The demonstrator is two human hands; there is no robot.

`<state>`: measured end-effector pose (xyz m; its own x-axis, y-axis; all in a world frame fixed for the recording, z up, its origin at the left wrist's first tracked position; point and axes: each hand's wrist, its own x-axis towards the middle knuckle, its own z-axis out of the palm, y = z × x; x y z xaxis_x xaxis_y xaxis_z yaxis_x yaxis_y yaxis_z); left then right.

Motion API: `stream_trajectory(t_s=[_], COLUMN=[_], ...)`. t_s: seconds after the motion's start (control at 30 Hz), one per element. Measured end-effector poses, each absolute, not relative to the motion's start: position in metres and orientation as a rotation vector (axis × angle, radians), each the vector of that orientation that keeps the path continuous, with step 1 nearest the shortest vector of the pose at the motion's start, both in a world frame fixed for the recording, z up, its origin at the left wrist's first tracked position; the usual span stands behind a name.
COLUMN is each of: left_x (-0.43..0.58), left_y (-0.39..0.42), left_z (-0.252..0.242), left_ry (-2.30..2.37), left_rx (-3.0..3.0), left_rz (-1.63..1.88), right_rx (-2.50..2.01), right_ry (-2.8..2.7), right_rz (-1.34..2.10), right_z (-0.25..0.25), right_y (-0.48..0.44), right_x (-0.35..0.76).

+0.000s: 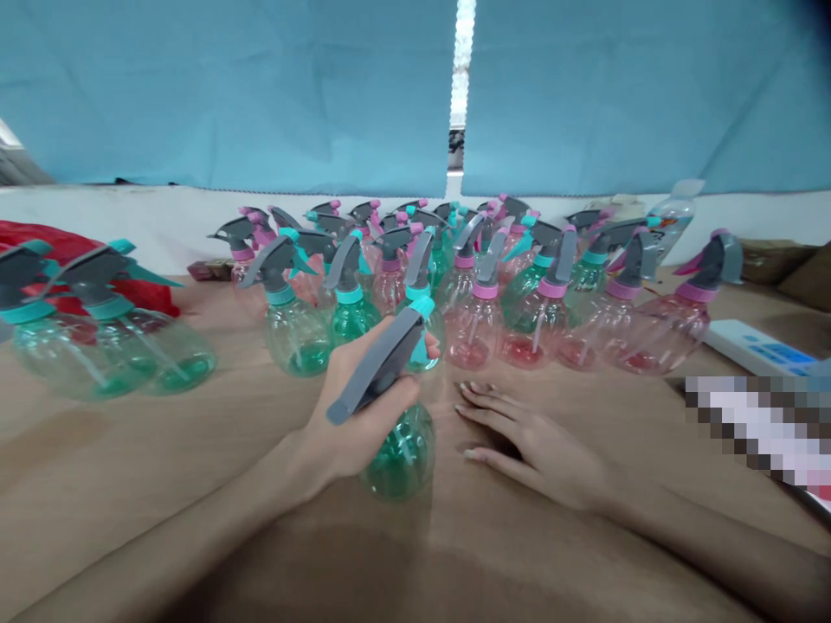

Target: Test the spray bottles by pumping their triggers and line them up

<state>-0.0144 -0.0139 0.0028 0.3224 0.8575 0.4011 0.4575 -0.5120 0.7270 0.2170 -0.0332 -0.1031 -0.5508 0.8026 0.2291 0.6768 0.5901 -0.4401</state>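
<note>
My left hand (354,411) is wrapped round the neck of a green spray bottle (401,454) with a grey and turquoise trigger head. The fingers partly hide its collar, and I cannot tell whether its base touches the table. To the right, my right hand (529,437) lies on the wooden table (260,528), palm down, fingers stretched out and holding nothing. Just beyond the hands stand several more bottles, among them a green spray bottle (295,337) with a turquoise collar and a pink spray bottle (471,333) with a pink collar.
Two green spray bottles (156,346) stand apart at the left, before a red plastic bag (152,294). On the right are a white device with blue buttons (759,346) and a clear plastic bottle (675,216). A blue cloth (227,95) hangs behind.
</note>
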Motion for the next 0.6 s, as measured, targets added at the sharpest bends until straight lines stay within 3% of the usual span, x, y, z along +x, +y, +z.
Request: stream_trajectory(t_s=[0.6], left_x=[-0.0099], left_y=[-0.016], left_z=[-0.0023], left_ry=[1.187], left_rx=[2.028], left_rz=[1.169], right_rx=[-1.22], right_ry=[-2.434], right_rz=[0.419], right_z=[-0.0997], right_y=[-0.0342], right_x=[0.2162])
